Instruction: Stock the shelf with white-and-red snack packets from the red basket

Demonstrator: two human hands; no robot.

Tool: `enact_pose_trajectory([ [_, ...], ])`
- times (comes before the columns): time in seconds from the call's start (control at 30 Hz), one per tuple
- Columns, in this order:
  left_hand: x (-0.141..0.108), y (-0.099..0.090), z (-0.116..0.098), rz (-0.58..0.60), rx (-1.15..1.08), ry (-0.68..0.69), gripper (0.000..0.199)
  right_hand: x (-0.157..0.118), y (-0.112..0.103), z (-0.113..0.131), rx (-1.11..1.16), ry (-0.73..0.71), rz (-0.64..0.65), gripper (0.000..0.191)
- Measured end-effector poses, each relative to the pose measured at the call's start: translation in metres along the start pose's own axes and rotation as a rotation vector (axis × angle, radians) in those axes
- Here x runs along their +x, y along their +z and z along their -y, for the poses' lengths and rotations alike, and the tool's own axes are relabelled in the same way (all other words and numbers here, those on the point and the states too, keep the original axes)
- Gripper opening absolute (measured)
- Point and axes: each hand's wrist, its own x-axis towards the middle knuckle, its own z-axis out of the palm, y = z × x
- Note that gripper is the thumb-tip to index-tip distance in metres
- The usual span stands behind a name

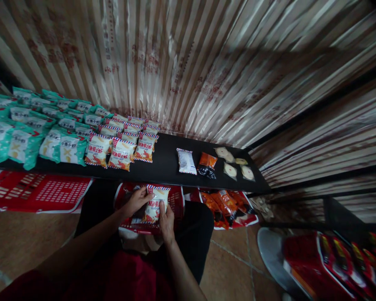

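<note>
Between my two hands is a white and orange snack bag (155, 202) with a striped top edge, its printed front facing me. My left hand (139, 200) grips its left side, and my right hand (166, 219) pinches its right side. The bag is over a red basket (177, 200) between my knees, just below the front edge of the black shelf (163, 163). Similar snack bags (122, 154) stand in rows on the shelf. A white bag (186, 161) lies on the shelf with its plain side up.
Green snack bags (72, 148) fill the shelf's left part. Right of the white bag lie an orange and black bag (207, 164) and several pale flat packets (230, 170). Red baskets (62, 192) stand below; one holds orange bags (224, 205). A grey stool (272, 255) is at right.
</note>
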Motion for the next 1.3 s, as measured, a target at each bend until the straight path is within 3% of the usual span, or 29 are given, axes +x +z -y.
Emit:
enact_pose_trajectory([
  [0.13, -0.004, 0.008, 0.004, 0.027, -0.010, 0.001, 0.047, -0.010, -0.004, 0.010, 0.137, 0.101, -0.008, 0.060],
  [0.3, -0.016, 0.011, -0.005, 0.106, 0.054, -0.009, 0.044, -0.022, -0.003, 0.021, 0.165, 0.120, -0.070, 0.061],
  [0.43, -0.024, 0.011, -0.015, 0.091, 0.061, -0.021, 0.044, -0.029, 0.000, 0.028, 0.168, 0.125, -0.084, 0.059],
  [0.57, -0.025, 0.008, -0.012, 0.088, 0.038, 0.006, 0.042, -0.034, 0.003, 0.036, 0.178, 0.101, -0.078, 0.054],
  [0.73, -0.021, 0.003, -0.008, -0.017, 0.105, 0.047, 0.042, -0.030, 0.011, 0.046, 0.143, 0.097, -0.071, 0.056],
  [1.07, -0.021, -0.009, -0.026, -0.257, 0.298, 0.079, 0.045, -0.005, 0.039, 0.054, 0.039, -0.001, -0.109, 0.060],
  [1.3, -0.030, 0.001, -0.034, -0.260, 0.367, 0.080, 0.048, 0.015, 0.035, 0.078, 0.081, -0.074, -0.120, 0.052],
])
